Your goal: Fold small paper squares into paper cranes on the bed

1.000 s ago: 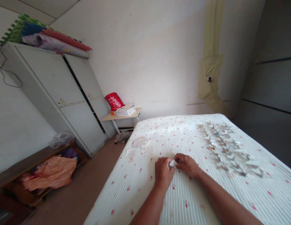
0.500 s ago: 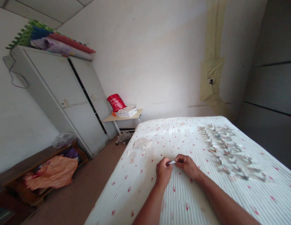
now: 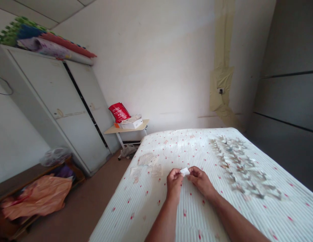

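Note:
A small piece of folded white paper [image 3: 185, 172] is held between my two hands, a little above the bed. My left hand [image 3: 174, 181] pinches its left edge, while the fingers of my right hand [image 3: 200, 181] grip its right side. The fingertips partly cover the paper. To the right, several small folded paper figures [image 3: 237, 161] stand in rows on the white quilted bedspread [image 3: 192, 151]; they look like cranes, though blurred. Left of my hands lie loose printed paper sheets [image 3: 156, 170], beside a stack of thin paper [image 3: 147, 159].
Beyond the bed, a small table [image 3: 113, 129] carries a red bag [image 3: 119, 112] and a white box [image 3: 132, 124]. A grey cabinet [image 3: 70, 117] stands at the left with rolled mats [image 3: 55, 48] on top. An orange plastic bag [image 3: 40, 196] lies on a low wooden unit.
The paper between my fingers has turned from nearly edge-on to showing a broader white face. Both hands stay close together, and the camera view has shifted slightly.

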Motion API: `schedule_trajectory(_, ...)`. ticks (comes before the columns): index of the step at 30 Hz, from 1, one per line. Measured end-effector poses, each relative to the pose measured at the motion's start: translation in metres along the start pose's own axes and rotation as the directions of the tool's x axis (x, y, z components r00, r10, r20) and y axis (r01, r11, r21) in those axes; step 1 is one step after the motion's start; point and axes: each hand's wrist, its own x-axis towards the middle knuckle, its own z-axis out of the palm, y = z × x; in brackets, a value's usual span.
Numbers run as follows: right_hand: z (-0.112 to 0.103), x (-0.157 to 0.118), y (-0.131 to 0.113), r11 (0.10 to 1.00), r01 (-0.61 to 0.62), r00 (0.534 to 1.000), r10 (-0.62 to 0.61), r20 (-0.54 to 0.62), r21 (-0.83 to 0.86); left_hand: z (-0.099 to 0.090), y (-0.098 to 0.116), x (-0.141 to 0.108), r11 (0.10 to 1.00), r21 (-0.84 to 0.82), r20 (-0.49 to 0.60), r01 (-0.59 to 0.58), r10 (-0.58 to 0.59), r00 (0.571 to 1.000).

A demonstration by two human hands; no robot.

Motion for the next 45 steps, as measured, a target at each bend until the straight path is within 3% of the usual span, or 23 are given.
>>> schedule_trajectory(6, -0.003, -0.002, 0.004, 0.967, 0.067, 0.992, -0.091, -0.089, -0.245, -0.001, -0.004, 0.01, 0.998, 0.065, 0.042, -0.008, 0.006, 0.999)
schedule_trajectory(19, -0.004, -0.011, 0.007, 0.891, 0.173, 0.983, -0.181, 0.021, -0.42, 0.001, -0.01, 0.019, 0.992, 0.118, 0.1, 0.054, -0.066, 0.993)
schedule_trajectory(23, -0.003, -0.012, 0.005, 0.898, 0.166, 0.983, -0.182, -0.001, -0.408, -0.001, -0.011, 0.017, 0.994, 0.098, 0.105, 0.054, -0.064, 0.992)
schedule_trajectory(31, -0.005, -0.005, 0.007, 0.965, 0.001, 0.992, -0.035, -0.124, -0.264, -0.001, -0.015, 0.012, 0.997, 0.074, 0.173, 0.031, -0.043, 0.984)
schedule_trajectory(38, -0.004, -0.004, 0.003, 0.987, 0.012, 0.999, -0.019, -0.046, -0.163, -0.002, -0.008, 0.008, 0.999, 0.036, 0.247, -0.012, 0.003, 0.969)
schedule_trajectory(45, -0.007, -0.002, 0.002, 0.978, -0.049, 0.995, 0.03, -0.094, -0.205, -0.006, 0.002, 0.003, 0.999, -0.048, 0.296, 0.022, -0.007, 0.955)
